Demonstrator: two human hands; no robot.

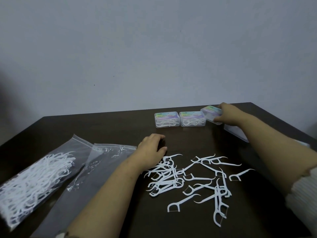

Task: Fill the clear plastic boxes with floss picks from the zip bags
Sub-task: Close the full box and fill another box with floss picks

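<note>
right hand (228, 114) gripping tilted clear box (210, 114) at 1 o'clock, fingers closing on it | left hand (152, 148) resting on worktop (111, 127), fingers curled, holding nothing | loose floss picks (197, 182) lying at 5 o'clock | full zip bag (34, 182) lying at 8 o'clock

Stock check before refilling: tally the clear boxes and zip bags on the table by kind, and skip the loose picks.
Clear boxes holding floss picks, standing closed in the back row: 2
Clear box tilted in the right hand: 1
Zip bag full of floss picks: 1
Zip bag that looks nearly empty: 1
Total: 5
</note>
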